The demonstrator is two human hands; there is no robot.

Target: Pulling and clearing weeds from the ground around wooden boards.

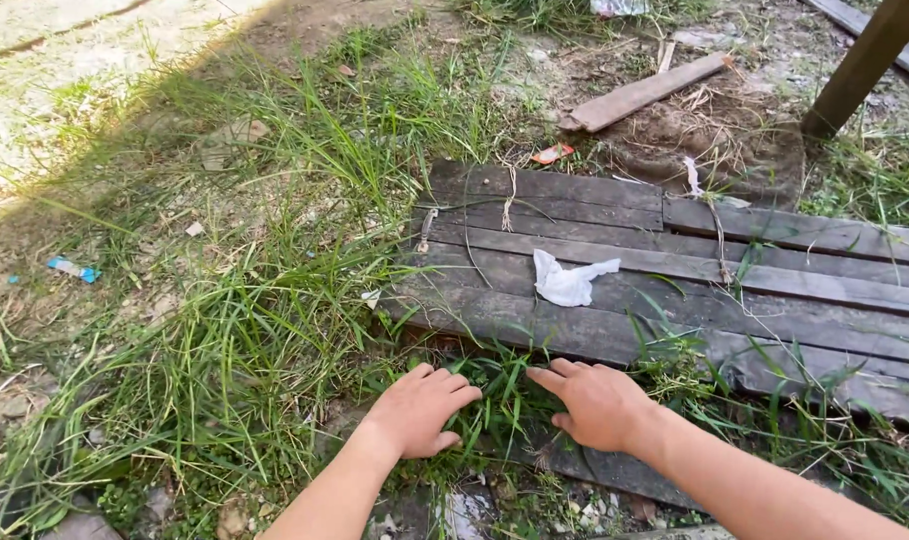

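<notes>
Nearest the camera, the left hand (418, 408) is lying palm down on a tuft of grass (497, 395), fingers loosely curled over the blades and closing on nothing that can be seen. Just beside it, the right hand (597, 403) is resting flat with its fingers extended and pointing leftward toward the same tuft; it too is gripping nothing. The tuft is standing between the two hands, touching both, so neither hand is clearly nearer. Directly beyond the hands, dark weathered planks (675, 290) are lying with their long axis running left to right, the tuft growing at their near edge. A crumpled white cloth (569, 281) is lying on the planks, well apart from both hands. Farther off, a loose board (643, 93) and a slanting wooden post (861, 66) are resting on bare soil.
</notes>
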